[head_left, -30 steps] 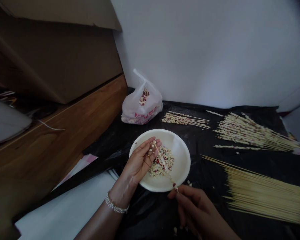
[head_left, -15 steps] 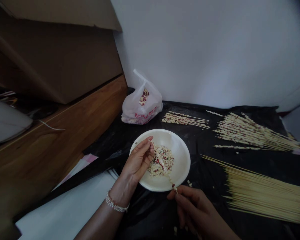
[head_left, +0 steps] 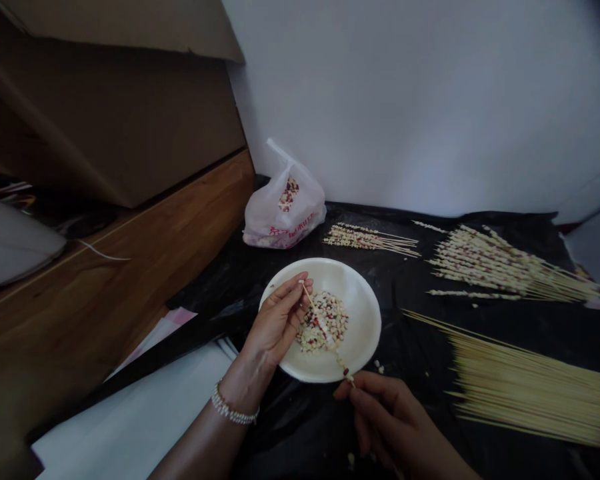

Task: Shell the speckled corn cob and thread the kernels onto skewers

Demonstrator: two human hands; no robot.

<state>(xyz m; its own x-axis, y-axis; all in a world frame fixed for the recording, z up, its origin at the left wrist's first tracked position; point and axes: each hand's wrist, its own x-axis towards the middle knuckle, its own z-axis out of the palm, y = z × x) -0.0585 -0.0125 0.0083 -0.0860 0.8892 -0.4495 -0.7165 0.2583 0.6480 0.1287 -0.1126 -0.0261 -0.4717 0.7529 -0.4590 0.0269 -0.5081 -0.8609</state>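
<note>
A skewer threaded with kernels [head_left: 341, 362] slants across a white bowl [head_left: 365, 320] that holds loose pale and dark red kernels [head_left: 335, 311]. Over the bowl's left side, my left hand [head_left: 283, 317] pinches a small pale kernel at the skewer's upper tip. My right hand [head_left: 393, 410], just outside the bowl's near right rim, has its thumb and forefinger closed on the skewer's lower end. Bare stick shows just below my left fingertips, with threaded pieces further down.
Behind the bowl stands a plastic bag of kernels [head_left: 285, 213]. Threaded skewers lie in a small bundle [head_left: 365, 239] and a larger pile [head_left: 490, 263]. Plain sticks [head_left: 535, 383] lie at the right on black plastic sheeting [head_left: 410, 353]. A cardboard box [head_left: 130, 120] is at the left.
A bare stretch of the skewer now shows clearly below my left fingertips, and the pale kernel sits at its tip. My right hand has stayed in place.
</note>
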